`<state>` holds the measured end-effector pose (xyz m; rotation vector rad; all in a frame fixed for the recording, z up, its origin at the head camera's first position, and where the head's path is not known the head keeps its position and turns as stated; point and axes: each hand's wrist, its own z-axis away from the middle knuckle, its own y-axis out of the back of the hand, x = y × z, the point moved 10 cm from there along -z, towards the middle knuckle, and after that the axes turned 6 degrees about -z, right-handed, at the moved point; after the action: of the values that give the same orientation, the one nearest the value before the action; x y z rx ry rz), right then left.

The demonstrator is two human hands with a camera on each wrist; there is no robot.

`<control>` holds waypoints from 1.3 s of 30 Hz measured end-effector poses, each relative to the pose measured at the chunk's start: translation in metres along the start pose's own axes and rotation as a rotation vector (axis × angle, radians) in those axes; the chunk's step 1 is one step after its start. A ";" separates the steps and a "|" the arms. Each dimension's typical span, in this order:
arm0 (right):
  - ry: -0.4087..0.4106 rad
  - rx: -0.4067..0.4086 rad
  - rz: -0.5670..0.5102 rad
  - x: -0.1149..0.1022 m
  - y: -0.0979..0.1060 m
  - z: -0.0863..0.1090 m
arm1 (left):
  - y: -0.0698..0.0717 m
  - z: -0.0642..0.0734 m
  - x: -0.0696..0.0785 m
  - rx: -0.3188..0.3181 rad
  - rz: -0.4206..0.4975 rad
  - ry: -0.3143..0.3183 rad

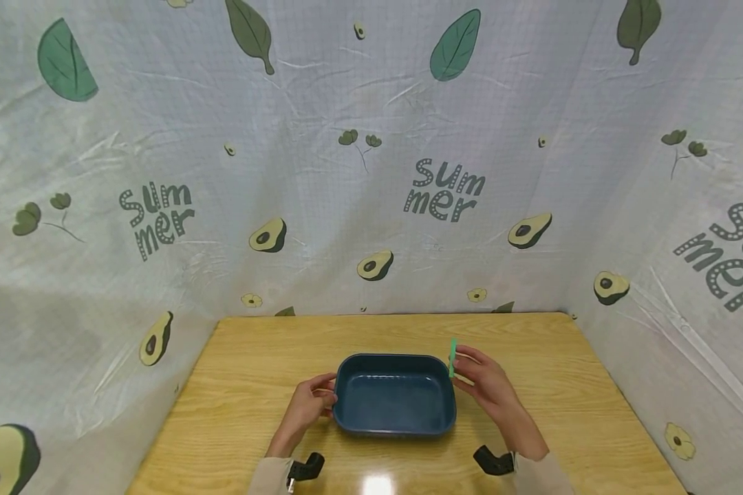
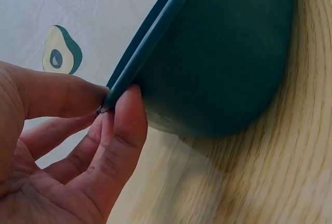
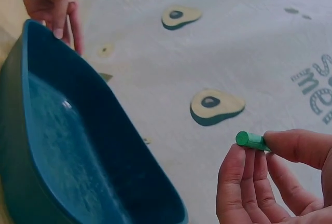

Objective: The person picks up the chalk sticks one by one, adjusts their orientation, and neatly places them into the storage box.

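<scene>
A dark teal-blue rectangular bin with rounded corners stands on the table, its inside bare. At its left side, my left hand pinches the rim between thumb and fingers, as the left wrist view shows up close on the bin's wall. My right hand is beside the bin's right side. Between its thumb and fingertips it holds a slim green stick roughly upright. In the right wrist view the green stick shows a round, flat end, apart from the bin; its exact kind is unclear.
The wooden table extends on all sides of the bin. A pale cloth curtain printed with avocados, leaves and lettering hangs behind it and at both sides. Light glares on the table's near edge.
</scene>
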<state>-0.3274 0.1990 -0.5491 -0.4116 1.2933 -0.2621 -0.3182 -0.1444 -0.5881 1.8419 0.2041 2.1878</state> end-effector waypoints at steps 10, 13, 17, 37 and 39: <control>-0.008 -0.034 0.100 0.003 -0.023 -0.012 | 0.001 -0.001 -0.005 0.049 0.060 0.017; -0.007 -0.047 0.135 0.003 -0.032 -0.014 | 0.001 -0.001 -0.004 0.052 0.052 0.017; -0.012 -0.077 0.156 0.007 -0.046 -0.016 | 0.001 -0.001 -0.003 0.054 0.046 0.019; -0.100 -0.151 0.190 0.059 -0.096 -0.029 | 0.001 -0.001 -0.002 0.038 0.055 0.027; -0.106 -0.158 0.193 0.063 -0.101 -0.030 | 0.001 -0.001 -0.003 0.040 0.053 0.030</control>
<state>-0.3355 0.0777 -0.5668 -0.4257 1.2436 0.0243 -0.3186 -0.1460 -0.5908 1.8571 0.2094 2.2636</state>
